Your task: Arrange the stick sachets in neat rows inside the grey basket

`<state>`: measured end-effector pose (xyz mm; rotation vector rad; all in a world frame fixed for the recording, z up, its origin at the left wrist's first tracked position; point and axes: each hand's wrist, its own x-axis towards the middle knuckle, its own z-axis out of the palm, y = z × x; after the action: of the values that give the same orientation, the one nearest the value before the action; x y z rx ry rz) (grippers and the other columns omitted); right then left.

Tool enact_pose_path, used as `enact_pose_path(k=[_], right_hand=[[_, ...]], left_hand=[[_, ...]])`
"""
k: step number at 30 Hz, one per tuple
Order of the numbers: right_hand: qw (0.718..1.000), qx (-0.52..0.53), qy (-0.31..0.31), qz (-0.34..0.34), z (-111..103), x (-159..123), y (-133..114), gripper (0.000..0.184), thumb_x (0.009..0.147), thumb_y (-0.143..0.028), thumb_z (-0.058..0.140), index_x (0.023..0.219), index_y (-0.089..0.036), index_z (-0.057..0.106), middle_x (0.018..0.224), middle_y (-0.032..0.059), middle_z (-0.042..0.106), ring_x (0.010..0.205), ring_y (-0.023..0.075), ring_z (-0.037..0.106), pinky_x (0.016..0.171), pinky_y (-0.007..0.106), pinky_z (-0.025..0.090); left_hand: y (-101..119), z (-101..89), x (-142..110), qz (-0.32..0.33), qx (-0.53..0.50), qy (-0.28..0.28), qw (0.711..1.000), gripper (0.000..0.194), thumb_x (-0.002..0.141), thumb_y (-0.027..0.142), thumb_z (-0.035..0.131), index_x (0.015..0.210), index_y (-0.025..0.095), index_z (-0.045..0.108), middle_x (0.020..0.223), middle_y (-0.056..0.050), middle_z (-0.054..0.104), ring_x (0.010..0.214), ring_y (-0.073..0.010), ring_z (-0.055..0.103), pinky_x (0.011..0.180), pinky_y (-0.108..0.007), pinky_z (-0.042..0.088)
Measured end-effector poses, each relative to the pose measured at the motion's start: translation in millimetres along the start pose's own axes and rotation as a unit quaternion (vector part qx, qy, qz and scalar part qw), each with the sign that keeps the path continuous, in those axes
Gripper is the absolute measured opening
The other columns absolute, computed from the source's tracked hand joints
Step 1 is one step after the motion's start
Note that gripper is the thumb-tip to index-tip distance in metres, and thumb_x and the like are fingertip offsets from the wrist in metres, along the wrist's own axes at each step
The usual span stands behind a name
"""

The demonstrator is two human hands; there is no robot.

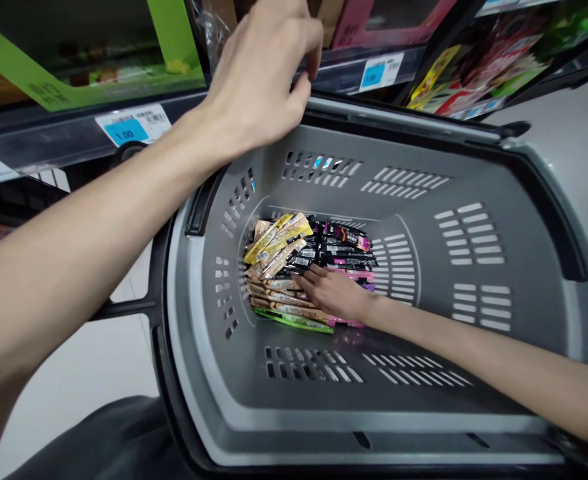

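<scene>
My right hand [337, 293] reaches down into a deep grey shopping basket [449, 180], its fingers laid out over a pile of thin snack packets. Brown packets [279, 293] and black packets [344, 257] lie in rows around the fingertips. Yellow packets [279, 237] rest slantwise on top, and a green packet [294, 321] lies along the near side. Above the basket's far rim, by the shelf edge, is my left hand [271, 73]. Its fingers curl down toward the thumb; whatever they may hold is hidden.
A shop shelf runs behind the basket, with price labels [134, 125] on its edge. A green display box [174, 60] and a pink box [394, 20] stand on it. Further right hang colourful bags [494, 67]. Pale floor [99, 373] shows at the lower left.
</scene>
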<state>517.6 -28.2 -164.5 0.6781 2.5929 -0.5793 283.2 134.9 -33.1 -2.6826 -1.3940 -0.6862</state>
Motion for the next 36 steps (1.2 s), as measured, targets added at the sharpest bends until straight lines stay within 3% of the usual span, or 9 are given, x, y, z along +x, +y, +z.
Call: enact_pose_path(k=[8,15,19,23,27,30,32,34,36], right_hand=[[0.996,0.082,-0.029,0.036,-10.5,-4.6,-5.6,0.037,0.093,-0.017,0.047,0.128,-0.008,0.052,0.116,0.0184,0.064,0.087,0.0252,0.067,0.073,0.032,0.046],[0.981,0.185,-0.048,0.033,-0.3,-1.4,6.0,0.041,0.097,-0.036,0.053,0.128,-0.009,0.055,0.093,0.0137,0.072,0.082,0.0254,0.068,0.064,0.029,0.041],[0.973,0.222,-0.028,0.047,-0.7,2.0,7.8,0.026,0.096,-0.028,0.055,0.115,-0.011,0.063,0.088,0.0123,0.072,0.079,0.0229,0.066,0.064,0.028,0.039],[0.966,0.255,0.004,0.043,-18.0,3.3,9.1,0.016,0.095,-0.02,0.052,0.094,-0.013,0.066,0.079,0.0067,0.068,0.067,0.0165,0.059,0.06,0.027,0.037],[0.954,0.294,0.038,0.041,-53.3,-2.3,14.3,0.017,0.094,-0.021,0.051,0.084,-0.015,0.064,0.061,-0.0018,0.058,0.051,0.011,0.048,0.052,0.025,0.034],[0.914,0.393,0.083,0.064,-85.3,-12.5,18.4,0.014,0.093,-0.025,0.056,0.086,-0.017,0.064,0.059,-0.0028,0.058,0.049,0.0109,0.055,0.048,0.023,0.039],[0.865,0.475,0.132,0.099,-105.4,-20.9,20.3,0.013,0.092,-0.029,0.061,0.088,-0.017,0.065,0.061,-0.0014,0.062,0.05,0.0124,0.06,0.045,0.022,0.044],[0.784,0.577,0.192,0.126,-122.9,-29.4,21.9,0.013,0.088,-0.029,0.067,0.083,-0.016,0.066,0.061,-0.0004,0.063,0.051,0.0121,0.06,0.045,0.021,0.048],[0.676,0.68,0.25,0.136,-137.3,-38.0,23.4,0.01,0.085,-0.021,0.07,0.077,-0.014,0.067,0.063,0.0003,0.062,0.051,0.0093,0.058,0.045,0.018,0.05]], left_hand=[[-5.9,5.6,4.9,-0.004,-0.025,0.01,1.0,0.043,0.076,0.012,0.039,0.106,0.003,0.069,0.112,-0.013,0.06,0.119,-0.0353,0.055,0.097,-0.051,0.039],[-5.2,3.6,2.7,0.009,-0.038,0.006,0.999,0.05,0.077,0.017,0.033,0.108,-0.004,0.066,0.107,-0.012,0.058,0.121,-0.0364,0.053,0.097,-0.052,0.032],[-5.9,3.5,2.7,0.008,-0.039,0.008,0.999,0.045,0.08,0.016,0.036,0.108,-0.002,0.066,0.106,-0.01,0.057,0.12,-0.0305,0.053,0.096,-0.046,0.033],[-7.4,4.8,4.8,-0.011,-0.025,0.004,1.0,0.034,0.082,0.011,0.045,0.108,0.005,0.065,0.117,-0.012,0.059,0.121,-0.0308,0.051,0.098,-0.047,0.037],[-7.6,3.2,5.6,-0.009,-0.009,0.008,1.0,0.028,0.086,0.01,0.052,0.112,0.013,0.062,0.127,-0.013,0.056,0.12,-0.0304,0.046,0.1,-0.049,0.038],[2.8,-2.9,3.1,0.049,-0.02,0.034,0.998,0.026,0.092,0.018,0.05,0.116,0.017,0.06,0.125,-0.011,0.057,0.117,-0.0292,0.046,0.1,-0.049,0.038],[16.8,-7.0,-0.4,0.104,-0.045,0.036,0.993,0.029,0.097,0.029,0.044,0.118,0.017,0.06,0.121,-0.011,0.059,0.116,-0.0285,0.049,0.1,-0.047,0.039],[33.0,-9.0,-5.0,0.138,-0.095,-0.007,0.986,0.039,0.099,0.042,0.04,0.123,0.017,0.058,0.121,-0.011,0.061,0.114,-0.0274,0.053,0.099,-0.043,0.041],[46.1,-8.6,-9.6,0.145,-0.148,-0.087,0.974,0.051,0.096,0.052,0.046,0.133,0.018,0.052,0.122,-0.011,0.063,0.112,-0.027,0.058,0.097,-0.041,0.044]])
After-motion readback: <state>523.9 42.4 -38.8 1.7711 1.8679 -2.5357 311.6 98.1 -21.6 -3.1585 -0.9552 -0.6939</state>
